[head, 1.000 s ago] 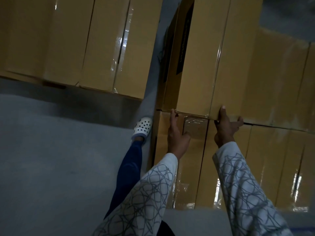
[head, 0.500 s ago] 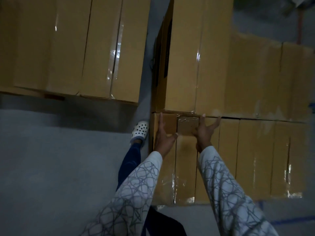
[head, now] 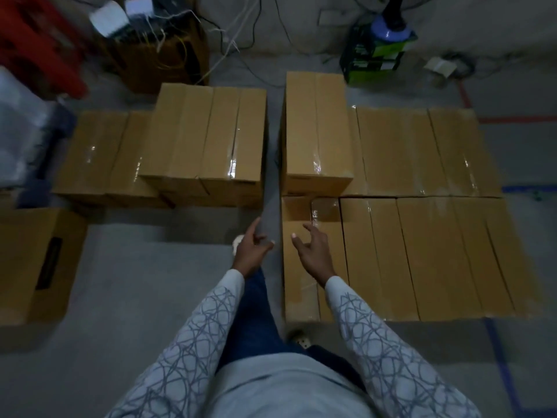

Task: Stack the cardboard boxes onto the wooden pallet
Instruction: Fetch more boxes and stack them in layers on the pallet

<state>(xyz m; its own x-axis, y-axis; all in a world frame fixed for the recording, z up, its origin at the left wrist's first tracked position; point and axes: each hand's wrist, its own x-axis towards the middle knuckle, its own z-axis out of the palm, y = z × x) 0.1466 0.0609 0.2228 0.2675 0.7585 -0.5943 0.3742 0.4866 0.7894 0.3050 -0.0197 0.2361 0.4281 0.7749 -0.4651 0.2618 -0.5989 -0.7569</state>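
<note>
Both grips hold nothing: the left hand (head: 251, 253) hangs loosely curled over the floor (head: 120, 267) strip, and the right hand (head: 313, 251) is spread over the near left corner of the flat layer of boxes (head: 437, 254). Beyond, one taped brown box (head: 316, 131) sits on that layer's far left corner.

Only 1 view: a wide-angle head camera looks steeply down and forward, past 2 sleeves (head: 193, 342), onto cardboard boxes (head: 422, 254) on the floor (head: 135, 282).
</note>
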